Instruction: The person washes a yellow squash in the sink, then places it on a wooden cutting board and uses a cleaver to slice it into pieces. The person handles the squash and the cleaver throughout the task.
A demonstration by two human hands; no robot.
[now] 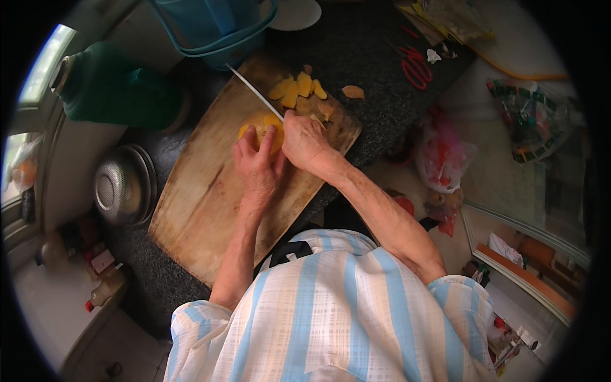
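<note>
On a worn wooden cutting board (205, 191) lies a piece of orange-yellow pumpkin or squash (262, 125). My left hand (258, 162) presses on it with bent fingers, holding it down. In my right hand (308, 141) is a knife (255, 90), its handle hidden in the fist and its thin blade pointing away to the upper left, close to the flesh. Beyond the hands, several cut yellow chunks (290, 90) and peel pieces (326, 111) lie at the board's far right. Another peel piece (352, 92) rests on the dark counter.
A blue bucket (215, 28) stands at the board's far end. To the left are a green jug (119, 90) and metal strainer bowls (125, 185). Red-handled scissors (416, 68) lie on the speckled counter (377, 114) at right. Plastic bags (444, 157) are beyond its right edge.
</note>
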